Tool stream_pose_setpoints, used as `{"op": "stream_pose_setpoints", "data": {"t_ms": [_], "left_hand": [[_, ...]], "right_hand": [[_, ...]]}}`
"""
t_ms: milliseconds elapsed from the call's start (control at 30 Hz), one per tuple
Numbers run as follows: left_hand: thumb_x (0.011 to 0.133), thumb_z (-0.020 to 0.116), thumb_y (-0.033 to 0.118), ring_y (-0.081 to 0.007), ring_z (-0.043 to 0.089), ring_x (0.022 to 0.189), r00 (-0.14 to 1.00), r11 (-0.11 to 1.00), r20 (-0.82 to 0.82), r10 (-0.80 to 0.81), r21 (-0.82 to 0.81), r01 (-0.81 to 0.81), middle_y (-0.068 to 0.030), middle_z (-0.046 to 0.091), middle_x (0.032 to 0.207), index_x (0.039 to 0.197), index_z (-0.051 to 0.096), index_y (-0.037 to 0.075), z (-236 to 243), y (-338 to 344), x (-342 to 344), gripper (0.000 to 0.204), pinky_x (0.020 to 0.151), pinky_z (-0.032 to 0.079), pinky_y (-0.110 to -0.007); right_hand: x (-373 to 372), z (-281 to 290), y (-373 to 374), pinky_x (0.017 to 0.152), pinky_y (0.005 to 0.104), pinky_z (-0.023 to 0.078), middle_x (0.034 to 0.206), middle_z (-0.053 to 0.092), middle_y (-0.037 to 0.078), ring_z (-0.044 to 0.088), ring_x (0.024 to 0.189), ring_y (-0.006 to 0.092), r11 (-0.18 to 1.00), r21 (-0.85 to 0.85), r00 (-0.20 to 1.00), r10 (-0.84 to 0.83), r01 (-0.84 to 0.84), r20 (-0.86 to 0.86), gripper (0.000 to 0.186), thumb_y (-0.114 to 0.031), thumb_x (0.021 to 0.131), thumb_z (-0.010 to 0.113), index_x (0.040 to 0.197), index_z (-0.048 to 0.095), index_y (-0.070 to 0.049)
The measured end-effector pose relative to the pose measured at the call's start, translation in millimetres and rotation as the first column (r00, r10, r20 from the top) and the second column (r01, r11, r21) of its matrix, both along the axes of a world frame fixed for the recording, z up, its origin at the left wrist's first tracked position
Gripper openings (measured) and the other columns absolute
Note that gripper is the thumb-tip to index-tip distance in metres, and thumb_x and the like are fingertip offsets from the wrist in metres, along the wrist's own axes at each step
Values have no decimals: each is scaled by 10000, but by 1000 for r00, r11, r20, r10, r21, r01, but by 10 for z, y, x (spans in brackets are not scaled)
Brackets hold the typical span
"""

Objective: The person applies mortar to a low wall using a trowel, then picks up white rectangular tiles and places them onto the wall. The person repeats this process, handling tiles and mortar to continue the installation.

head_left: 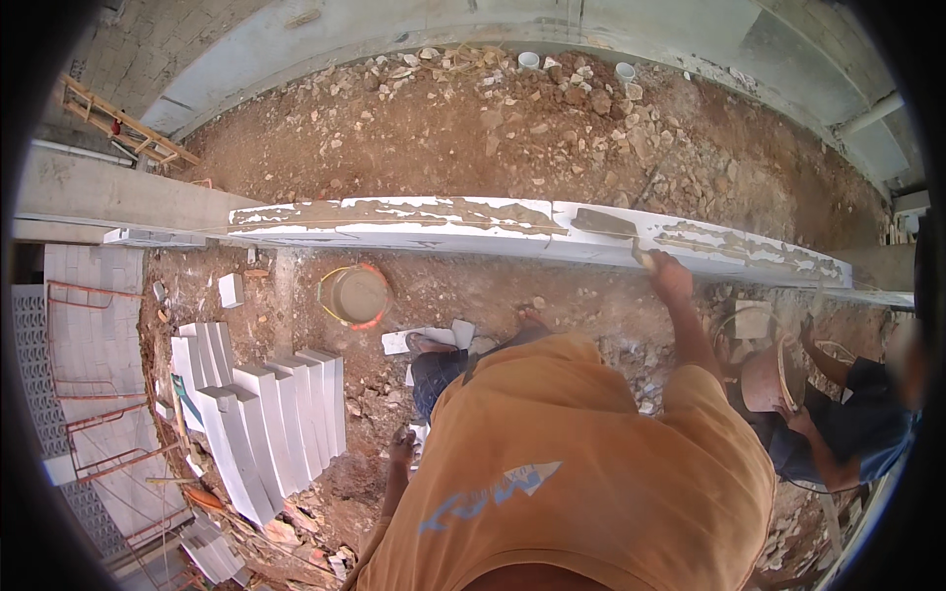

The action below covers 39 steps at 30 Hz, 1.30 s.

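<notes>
My right hand (pixel 671 278) is closed round the handle of a trowel (pixel 605 223). Its grey blade lies along the top of a low wall of white blocks (pixel 493 242). Patches of grey-brown mortar (pixel 414 211) cover much of that top, with bare white showing between them and under the blade. A thin string line runs along the wall. My left hand (pixel 402 445) hangs low beside my leg, away from the wall; it is dark and small, and its fingers are hard to make out.
A round bucket of mortar (pixel 360 295) stands on the dirt before the wall. Stacked white blocks (pixel 266 419) and a handsaw (pixel 185 400) lie at left. On the right, a co-worker (pixel 838 424) holds a bucket (pixel 765 379). Rubble (pixel 601 103) litters the ground beyond.
</notes>
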<state>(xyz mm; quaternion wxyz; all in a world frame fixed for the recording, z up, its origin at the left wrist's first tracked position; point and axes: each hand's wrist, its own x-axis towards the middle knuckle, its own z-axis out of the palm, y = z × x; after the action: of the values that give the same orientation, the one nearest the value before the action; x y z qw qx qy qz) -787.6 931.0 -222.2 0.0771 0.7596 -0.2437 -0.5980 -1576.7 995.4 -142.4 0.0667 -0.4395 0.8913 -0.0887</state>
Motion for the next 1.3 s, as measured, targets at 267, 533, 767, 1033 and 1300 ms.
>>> {"op": "stream_pose_setpoints", "data": {"t_ms": [267,533,767,1033,1300], "left_hand": [[966,625,184,-185,657,845,992,976,77,-104,-182,117,-65,635,1050,1501,403,122,808,-830,-341,582,653,547,-328],[968,670,224,-146,653,902,966,944,77,-247,-207,258,-49,671,1078,1534,370,97,1001,-871,-586,653,701,523,-304],[955,666,230,-158,642,867,963,945,70,-259,-189,268,-56,642,1056,1489,435,104,887,-527,-844,595,687,514,-290],[954,702,261,-153,630,768,987,985,4,-162,-61,162,-36,658,1001,1464,470,113,167,87,-323,580,595,483,-301],[980,670,313,-194,648,946,999,1000,44,-8,14,8,-71,626,1198,1515,400,118,804,25,-656,630,704,499,-340]], "right_hand": [[-294,-288,170,705,497,543,949,660,114,677,889,349,990,86,993,-108,112,-51,167,-138,918,530,1080,570,-145],[112,-262,-845,744,475,560,1013,672,118,686,935,328,992,109,997,72,-71,-8,242,-114,920,487,1133,595,-155],[239,-521,-1151,827,455,549,1079,670,122,669,1024,312,984,79,987,161,-159,-15,277,-109,913,505,1174,586,-156],[231,-355,-910,796,476,539,1001,683,98,670,1028,299,997,53,997,45,-48,57,234,-116,922,505,1127,609,-161],[176,-153,-366,794,527,523,1058,651,114,654,999,363,961,262,992,-110,92,56,219,-143,931,516,1148,533,-159]]}}
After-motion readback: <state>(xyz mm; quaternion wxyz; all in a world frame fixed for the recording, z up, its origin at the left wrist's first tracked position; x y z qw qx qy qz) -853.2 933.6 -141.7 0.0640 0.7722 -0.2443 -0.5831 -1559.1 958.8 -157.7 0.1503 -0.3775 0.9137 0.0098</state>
